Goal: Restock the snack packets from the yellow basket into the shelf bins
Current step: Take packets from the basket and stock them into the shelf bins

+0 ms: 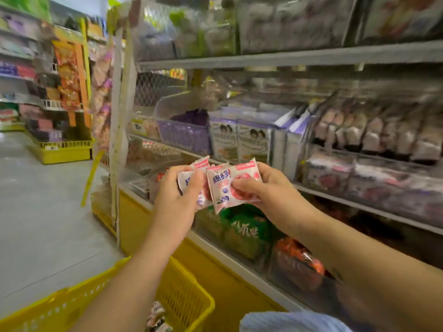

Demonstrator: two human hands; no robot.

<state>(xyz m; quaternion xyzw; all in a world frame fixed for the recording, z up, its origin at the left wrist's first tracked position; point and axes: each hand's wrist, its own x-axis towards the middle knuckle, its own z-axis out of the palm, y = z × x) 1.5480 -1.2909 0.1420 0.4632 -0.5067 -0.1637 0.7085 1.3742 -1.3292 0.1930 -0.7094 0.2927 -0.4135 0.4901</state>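
Left hand: clamped on snack packets, raised before the shelf.
Right hand: pinched the same bunch, probably squaring it for a bin.
Yellow basket: sat below, more packets inside.
Shelf bins: stood just beyond, not yet reached.

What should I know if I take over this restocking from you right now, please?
Left hand and right hand each grip some of the pink-and-white snack packets, held up in front of the shelf bins.
The yellow basket sits low on the left, with the remaining packets inside.
Done: this handful is out of the basket.
Left: drop it into its bin, then empty the basket.
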